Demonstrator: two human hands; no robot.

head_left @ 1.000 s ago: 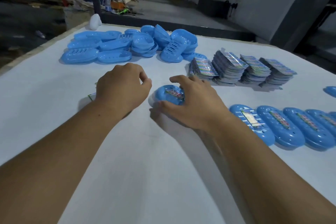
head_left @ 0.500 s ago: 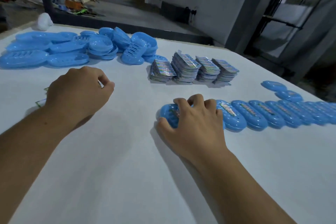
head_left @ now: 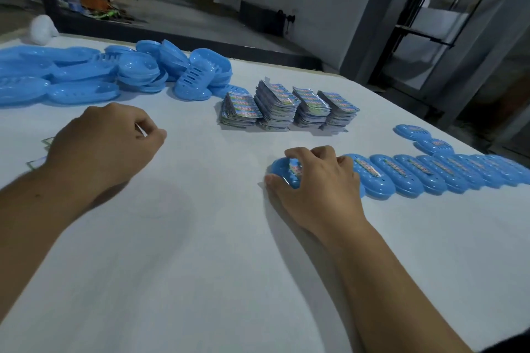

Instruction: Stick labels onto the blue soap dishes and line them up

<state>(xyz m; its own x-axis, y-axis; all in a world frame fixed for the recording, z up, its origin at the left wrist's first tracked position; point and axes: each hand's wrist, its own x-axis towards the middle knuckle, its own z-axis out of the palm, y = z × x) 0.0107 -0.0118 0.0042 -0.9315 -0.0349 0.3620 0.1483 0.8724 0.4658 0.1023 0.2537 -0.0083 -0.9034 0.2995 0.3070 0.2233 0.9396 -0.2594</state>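
A person's two bare forearms reach over a white table [head_left: 200,266]. The right hand [head_left: 318,183], right of centre, curls its fingers and thumb over a blue soap dish [head_left: 282,170] lying on the table; a colourful label [head_left: 295,169] shows on the dish between the fingers. This dish sits at the left end of a row of labelled dishes [head_left: 430,173] running to the right edge, each touching the next. Two more labelled dishes [head_left: 421,137] lie just above the row's far end. The left hand [head_left: 106,143], at middle left, hovers with fingers curled in, thumb meeting fingertips; whether it pinches anything I cannot tell. At upper left lies a pile of unlabelled dishes [head_left: 86,74], some nested. Four label stacks [head_left: 286,107] stand at upper centre.
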